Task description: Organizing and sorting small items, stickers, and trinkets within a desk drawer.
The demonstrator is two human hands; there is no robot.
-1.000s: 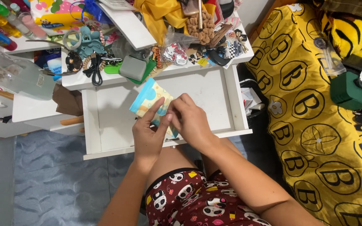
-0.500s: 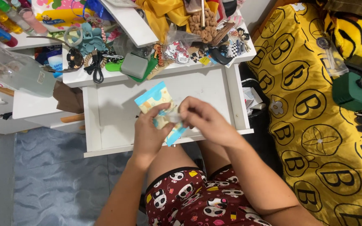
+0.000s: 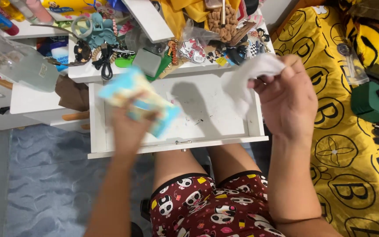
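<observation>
Your left hand (image 3: 128,127), blurred, grips the blue-and-yellow wipes pack (image 3: 139,98) over the open drawer's (image 3: 207,118) left side; your right hand (image 3: 288,98) pinches a white wipe (image 3: 246,79) above its right edge. Risk: the swinging pack could slip into the drawer. Half a second ago both hands met at the pack; now the wipe is pulled free.

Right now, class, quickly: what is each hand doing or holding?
Left hand: closed on the blue and yellow wipe pack, blurred.
Right hand: fingers pinching a white wipe.
</observation>
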